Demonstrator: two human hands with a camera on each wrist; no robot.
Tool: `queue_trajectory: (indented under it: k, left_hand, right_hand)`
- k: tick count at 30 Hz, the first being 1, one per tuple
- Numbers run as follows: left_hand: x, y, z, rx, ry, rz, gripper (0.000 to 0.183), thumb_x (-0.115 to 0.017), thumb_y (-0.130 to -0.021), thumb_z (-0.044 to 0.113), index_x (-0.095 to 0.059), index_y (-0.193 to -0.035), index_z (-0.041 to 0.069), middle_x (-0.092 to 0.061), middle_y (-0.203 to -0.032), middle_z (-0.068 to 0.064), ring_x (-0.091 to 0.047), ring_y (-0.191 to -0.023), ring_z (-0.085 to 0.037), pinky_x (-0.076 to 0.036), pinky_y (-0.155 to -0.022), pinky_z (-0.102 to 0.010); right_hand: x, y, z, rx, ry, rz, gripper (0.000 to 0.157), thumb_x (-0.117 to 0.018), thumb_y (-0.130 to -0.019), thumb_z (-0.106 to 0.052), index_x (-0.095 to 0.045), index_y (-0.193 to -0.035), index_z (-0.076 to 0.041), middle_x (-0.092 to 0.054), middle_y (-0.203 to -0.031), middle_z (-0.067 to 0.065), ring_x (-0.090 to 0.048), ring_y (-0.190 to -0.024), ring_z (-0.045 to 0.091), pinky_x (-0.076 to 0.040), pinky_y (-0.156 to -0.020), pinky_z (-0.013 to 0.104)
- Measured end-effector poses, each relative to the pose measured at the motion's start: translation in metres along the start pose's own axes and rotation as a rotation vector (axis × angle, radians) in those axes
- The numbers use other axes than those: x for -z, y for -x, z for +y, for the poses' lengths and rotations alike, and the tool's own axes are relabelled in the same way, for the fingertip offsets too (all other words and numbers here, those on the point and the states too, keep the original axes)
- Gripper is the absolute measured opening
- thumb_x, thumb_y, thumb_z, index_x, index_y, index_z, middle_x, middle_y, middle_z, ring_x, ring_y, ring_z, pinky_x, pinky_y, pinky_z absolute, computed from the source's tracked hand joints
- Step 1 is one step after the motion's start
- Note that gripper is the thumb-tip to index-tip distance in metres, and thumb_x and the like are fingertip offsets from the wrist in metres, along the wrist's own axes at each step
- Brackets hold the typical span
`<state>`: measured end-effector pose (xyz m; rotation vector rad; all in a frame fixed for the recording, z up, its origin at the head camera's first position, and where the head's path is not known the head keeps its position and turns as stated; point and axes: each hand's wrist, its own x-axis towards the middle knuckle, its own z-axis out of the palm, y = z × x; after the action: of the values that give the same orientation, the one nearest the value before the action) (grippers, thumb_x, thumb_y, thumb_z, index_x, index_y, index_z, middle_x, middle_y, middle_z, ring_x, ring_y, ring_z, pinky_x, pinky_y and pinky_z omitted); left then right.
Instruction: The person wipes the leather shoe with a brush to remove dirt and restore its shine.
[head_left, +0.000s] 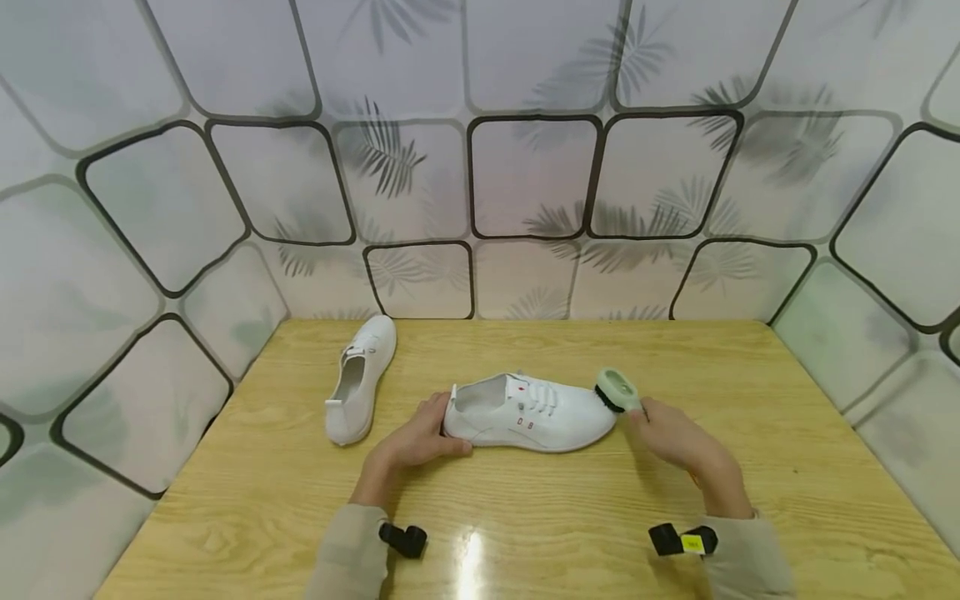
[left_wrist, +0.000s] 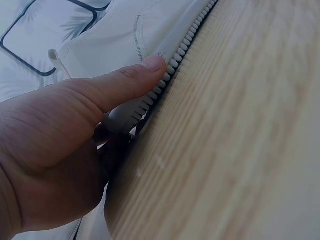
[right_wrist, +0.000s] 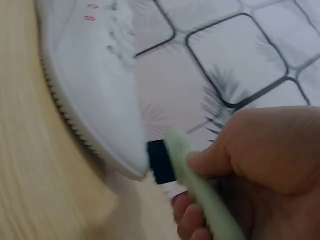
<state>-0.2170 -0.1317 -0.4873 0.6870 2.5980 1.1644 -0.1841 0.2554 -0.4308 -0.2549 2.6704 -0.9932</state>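
Note:
A white lace-up shoe (head_left: pixel 555 417) with small red marks lies on its sole across the table, toe to the right. My left hand (head_left: pixel 422 432) grips its heel; in the left wrist view the thumb (left_wrist: pixel 135 80) presses along the side just above the ridged sole, while the other fingers are mostly hidden behind the heel. My right hand (head_left: pixel 678 437) holds a pale green brush (head_left: pixel 617 390) by its handle. In the right wrist view the brush's dark bristles (right_wrist: pixel 161 161) meet the tip of the toe.
Another white shoe (head_left: pixel 363 379) stands at the left, its toe toward the back. The wooden table (head_left: pixel 570 525) ends against a patterned curtain-like wall (head_left: pixel 532 183) at the back, with similar panels along both sides.

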Motion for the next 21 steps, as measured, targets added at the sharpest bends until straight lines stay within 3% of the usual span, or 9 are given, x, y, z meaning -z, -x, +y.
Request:
queue_trajectory:
  k: [3, 5, 8, 10, 12, 17, 21]
  left_hand:
    - [0.0, -0.001, 0.0, -0.002, -0.008, -0.003, 0.084, -0.08, -0.084, 0.032, -0.035, -0.148, 0.002, -0.042, -0.144, -0.021, -0.036, -0.128, -0.037, -0.03, -0.109, -0.053]
    - [0.001, -0.002, 0.0, -0.009, -0.016, -0.004, 0.084, -0.08, -0.084, 0.032, -0.036, -0.148, 0.002, -0.043, -0.143, -0.021, -0.037, -0.128, -0.036, -0.03, -0.109, -0.054]
    - [0.001, -0.002, 0.0, -0.016, -0.032, -0.005, 0.083, -0.08, -0.084, 0.032, -0.036, -0.147, 0.002, -0.044, -0.143, -0.02, -0.038, -0.128, -0.035, -0.029, -0.109, -0.053]
    - [0.001, -0.003, 0.0, -0.017, -0.038, -0.008, 0.083, -0.08, -0.084, 0.032, -0.036, -0.148, 0.003, -0.044, -0.143, -0.019, -0.037, -0.129, -0.035, -0.029, -0.11, -0.053]
    - [0.001, -0.004, 0.001, -0.014, -0.036, -0.012, 0.083, -0.08, -0.084, 0.033, -0.036, -0.148, 0.003, -0.043, -0.144, -0.02, -0.037, -0.13, -0.035, -0.028, -0.111, -0.052]
    - [0.001, -0.004, 0.002, -0.016, -0.024, -0.007, 0.085, -0.08, -0.084, 0.033, -0.035, -0.148, 0.001, -0.042, -0.145, -0.02, -0.036, -0.131, -0.036, -0.028, -0.111, -0.053]
    - [0.002, -0.001, 0.002, -0.007, -0.021, -0.003, 0.084, -0.08, -0.083, 0.032, -0.036, -0.148, 0.002, -0.044, -0.143, -0.019, -0.037, -0.129, -0.035, -0.029, -0.11, -0.053]
  right_hand:
    - [-0.007, -0.006, -0.004, 0.02, 0.025, 0.047, 0.049, -0.033, -0.108, -0.02, -0.039, -0.137, 0.018, -0.05, -0.131, 0.037, -0.053, -0.116, 0.044, -0.047, -0.087, 0.051]
    - [-0.012, -0.008, -0.008, 0.054, 0.002, 0.046, 0.049, -0.033, -0.108, -0.021, -0.038, -0.138, 0.018, -0.049, -0.134, 0.037, -0.054, -0.117, 0.044, -0.048, -0.088, 0.05]
    - [-0.01, -0.004, -0.013, 0.015, -0.062, -0.001, 0.042, -0.034, -0.107, -0.022, -0.049, -0.129, 0.011, -0.06, -0.107, 0.03, -0.059, -0.081, 0.032, -0.049, -0.068, 0.042]
    - [-0.006, 0.002, -0.014, -0.022, -0.07, -0.024, 0.039, -0.034, -0.107, -0.023, -0.052, -0.121, 0.009, -0.057, -0.087, 0.018, -0.046, -0.065, 0.021, -0.041, -0.058, 0.035]
    - [-0.001, 0.006, -0.014, -0.065, -0.045, -0.023, 0.036, -0.032, -0.107, -0.022, -0.052, -0.111, 0.007, -0.047, -0.075, 0.012, -0.038, -0.058, 0.02, -0.037, -0.054, 0.034]
    - [-0.006, -0.001, -0.013, -0.037, 0.102, 0.063, 0.041, -0.026, -0.107, -0.02, -0.051, -0.112, 0.013, -0.052, -0.084, 0.014, -0.049, -0.073, 0.026, -0.042, -0.065, 0.039]
    - [-0.014, -0.006, -0.019, -0.046, 0.034, 0.057, 0.042, -0.028, -0.107, -0.022, -0.05, -0.119, 0.012, -0.055, -0.092, 0.018, -0.051, -0.079, 0.027, -0.043, -0.067, 0.039]
